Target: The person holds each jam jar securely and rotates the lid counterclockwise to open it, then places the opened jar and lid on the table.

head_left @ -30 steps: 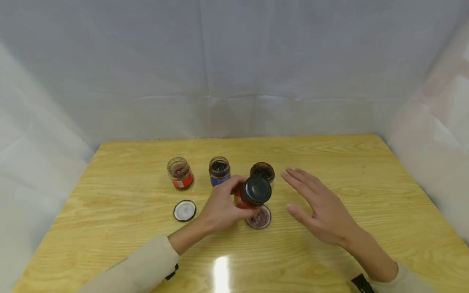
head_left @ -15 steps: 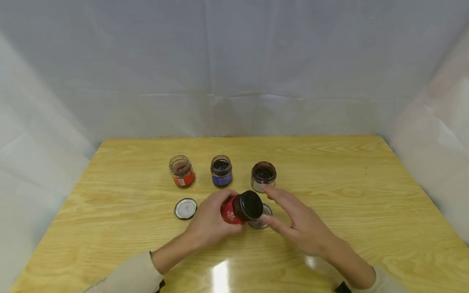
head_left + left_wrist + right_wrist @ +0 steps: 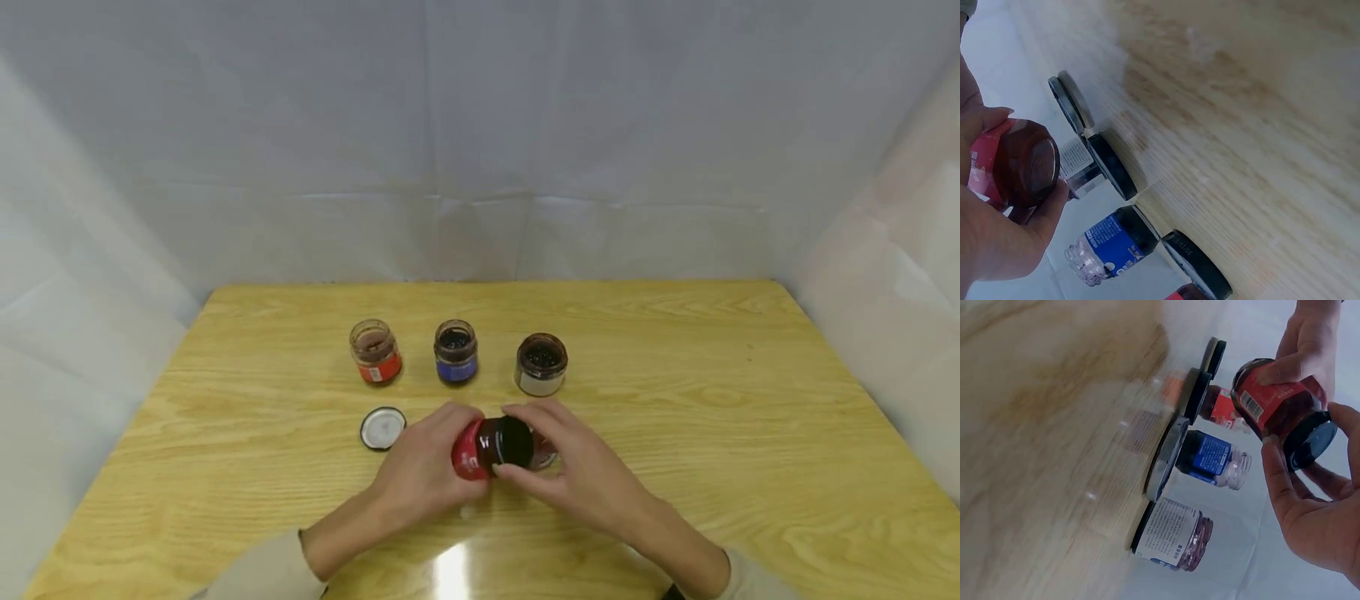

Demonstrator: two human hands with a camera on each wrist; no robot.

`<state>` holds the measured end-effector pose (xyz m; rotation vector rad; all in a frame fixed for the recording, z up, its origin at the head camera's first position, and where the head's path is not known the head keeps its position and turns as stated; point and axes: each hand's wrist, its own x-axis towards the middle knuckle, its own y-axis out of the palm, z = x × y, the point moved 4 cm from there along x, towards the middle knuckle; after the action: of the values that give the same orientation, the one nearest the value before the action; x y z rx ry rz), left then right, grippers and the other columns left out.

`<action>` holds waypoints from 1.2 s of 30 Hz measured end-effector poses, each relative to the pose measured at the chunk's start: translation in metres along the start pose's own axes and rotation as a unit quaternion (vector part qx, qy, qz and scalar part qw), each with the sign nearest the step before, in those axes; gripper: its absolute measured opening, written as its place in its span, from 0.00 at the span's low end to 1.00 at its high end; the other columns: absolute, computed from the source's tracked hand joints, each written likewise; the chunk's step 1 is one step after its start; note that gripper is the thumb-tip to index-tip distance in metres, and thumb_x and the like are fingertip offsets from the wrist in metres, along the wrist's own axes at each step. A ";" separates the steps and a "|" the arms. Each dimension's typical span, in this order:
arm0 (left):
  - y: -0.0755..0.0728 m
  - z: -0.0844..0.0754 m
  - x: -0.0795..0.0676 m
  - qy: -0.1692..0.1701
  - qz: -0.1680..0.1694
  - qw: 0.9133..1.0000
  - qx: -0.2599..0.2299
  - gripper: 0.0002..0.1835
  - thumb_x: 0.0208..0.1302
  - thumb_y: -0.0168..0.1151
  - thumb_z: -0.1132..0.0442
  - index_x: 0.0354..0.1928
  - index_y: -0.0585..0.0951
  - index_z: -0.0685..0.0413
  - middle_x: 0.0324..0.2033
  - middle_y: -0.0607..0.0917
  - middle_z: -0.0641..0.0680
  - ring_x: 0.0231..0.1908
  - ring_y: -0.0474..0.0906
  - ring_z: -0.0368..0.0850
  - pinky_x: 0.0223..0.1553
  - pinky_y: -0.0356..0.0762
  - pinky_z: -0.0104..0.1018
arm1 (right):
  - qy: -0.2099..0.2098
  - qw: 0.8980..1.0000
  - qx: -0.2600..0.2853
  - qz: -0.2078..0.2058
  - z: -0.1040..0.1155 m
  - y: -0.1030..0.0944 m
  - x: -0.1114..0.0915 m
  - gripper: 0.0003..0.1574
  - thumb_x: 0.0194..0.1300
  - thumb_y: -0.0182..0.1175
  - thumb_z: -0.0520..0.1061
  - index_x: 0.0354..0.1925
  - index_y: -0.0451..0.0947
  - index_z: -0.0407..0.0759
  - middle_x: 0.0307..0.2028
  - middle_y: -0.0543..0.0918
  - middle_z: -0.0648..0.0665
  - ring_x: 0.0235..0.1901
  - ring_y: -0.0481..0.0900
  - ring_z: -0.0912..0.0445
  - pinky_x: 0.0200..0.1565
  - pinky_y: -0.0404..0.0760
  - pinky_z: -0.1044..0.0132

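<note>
My left hand (image 3: 420, 467) grips a glass jar (image 3: 468, 450) with a red label and dark red-brown contents. The jar is tilted, its black lid (image 3: 517, 442) turned toward my right hand (image 3: 588, 471). In the head view, my right thumb and fingers are curled around the lid's edge. From the right wrist, the lid (image 3: 1311, 440) sits on the jar's mouth between my thumb and fingers. The left wrist view shows the jar's bottom (image 3: 1042, 164) facing the camera, raised above the table.
Behind my hands stand three lidless jars: one red-labelled (image 3: 379, 369), one blue-labelled (image 3: 457, 369), one white-labelled (image 3: 540, 383). A loose lid (image 3: 383, 428) lies inside-up left of my left hand. Another lid (image 3: 545, 455) is partly hidden by my right hand.
My left hand has brought the jar nearer the body and tipped its lid rightward. My right hand has moved left from apart and now holds the lid.
</note>
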<state>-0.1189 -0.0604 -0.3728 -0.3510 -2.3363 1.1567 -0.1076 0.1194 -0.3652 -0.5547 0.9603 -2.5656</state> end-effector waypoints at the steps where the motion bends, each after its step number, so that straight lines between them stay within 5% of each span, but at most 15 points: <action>1: 0.000 -0.001 -0.001 -0.002 0.005 1.000 0.000 0.30 0.34 0.76 0.57 0.45 0.78 0.50 0.37 0.79 0.45 0.33 0.76 0.37 0.32 0.75 0.30 | -0.003 1.000 0.010 0.001 0.000 0.000 0.000 0.36 0.58 0.64 0.64 0.62 0.71 0.54 0.54 0.72 0.57 0.42 0.75 0.63 0.43 0.79 0.64; 6: -0.001 -0.002 -0.004 -0.018 0.029 0.999 -0.018 0.29 0.34 0.75 0.57 0.44 0.77 0.48 0.35 0.79 0.43 0.30 0.75 0.36 0.28 0.74 0.28 | -0.024 0.999 0.034 0.014 0.000 -0.002 0.000 0.33 0.57 0.67 0.60 0.59 0.74 0.54 0.51 0.73 0.57 0.38 0.76 0.63 0.40 0.79 0.66; 15: 0.000 -0.001 -0.008 -0.034 0.077 0.994 -0.067 0.30 0.37 0.74 0.58 0.49 0.79 0.46 0.36 0.83 0.45 0.30 0.76 0.36 0.28 0.75 0.28 | -0.111 0.992 -0.023 0.062 0.003 -0.008 -0.002 0.31 0.60 0.64 0.60 0.61 0.72 0.58 0.54 0.72 0.57 0.48 0.74 0.61 0.46 0.78 0.64; 19: 0.000 -0.002 -0.009 -0.027 0.069 0.996 -0.051 0.30 0.37 0.74 0.56 0.49 0.79 0.48 0.38 0.82 0.45 0.31 0.77 0.36 0.30 0.75 0.27 | -0.061 0.994 -0.008 0.085 0.002 -0.010 -0.003 0.38 0.58 0.64 0.64 0.65 0.67 0.60 0.56 0.71 0.60 0.48 0.74 0.64 0.48 0.77 0.63; 25: -0.001 -0.005 -0.011 -0.028 0.064 0.997 -0.012 0.31 0.36 0.75 0.55 0.49 0.79 0.49 0.38 0.82 0.45 0.31 0.76 0.37 0.30 0.74 0.28 | 0.050 0.996 -0.002 0.072 0.007 -0.009 -0.003 0.41 0.59 0.58 0.71 0.64 0.68 0.53 0.44 0.75 0.57 0.36 0.75 0.64 0.39 0.78 0.66; 29: -0.002 -0.005 -0.013 -0.032 0.071 0.997 -0.008 0.31 0.36 0.75 0.55 0.49 0.79 0.49 0.37 0.82 0.45 0.30 0.76 0.37 0.29 0.73 0.28 | 0.047 0.997 -0.011 0.056 0.010 -0.007 -0.003 0.36 0.58 0.59 0.70 0.57 0.75 0.51 0.43 0.76 0.57 0.32 0.74 0.64 0.35 0.78 0.67; 36: -0.003 -0.005 -0.013 -0.023 0.074 0.997 -0.030 0.30 0.37 0.74 0.57 0.49 0.80 0.48 0.38 0.83 0.45 0.31 0.76 0.35 0.29 0.74 0.27 | -0.032 0.997 -0.021 0.062 0.007 -0.009 -0.005 0.32 0.58 0.64 0.63 0.57 0.75 0.53 0.52 0.74 0.57 0.37 0.75 0.64 0.40 0.78 0.67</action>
<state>-0.1054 -0.0641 -0.3717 -0.5336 -2.4220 1.1765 -0.1011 0.1242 -0.3552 -0.5670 0.9954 -2.4092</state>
